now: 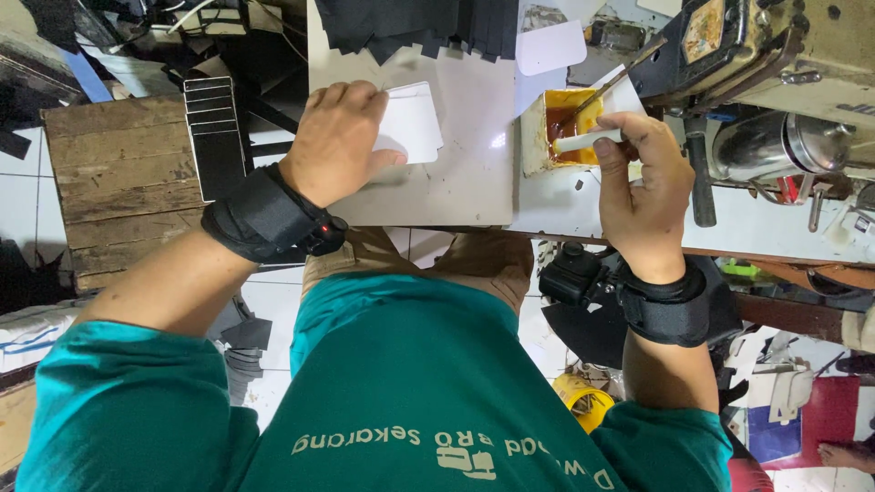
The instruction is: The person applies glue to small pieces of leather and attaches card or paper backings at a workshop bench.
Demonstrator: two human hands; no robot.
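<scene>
My left hand [339, 137] presses down on a small white cut piece [412, 123] that lies on a grey board [456, 173]. My right hand [643, 182] grips the white handle of a brush [585, 141], whose tip sits inside a small yellow pot of brown glue [558, 128]. The pot stands at the board's right edge. Both wrists wear black straps with small devices.
A stack of black cut pieces [419, 27] lies at the board's far edge, with another white piece [550, 46] beside it. A sewing machine [775, 64] stands at the right. Black strips [214, 137] rest on a wooden pallet [118, 164] at the left.
</scene>
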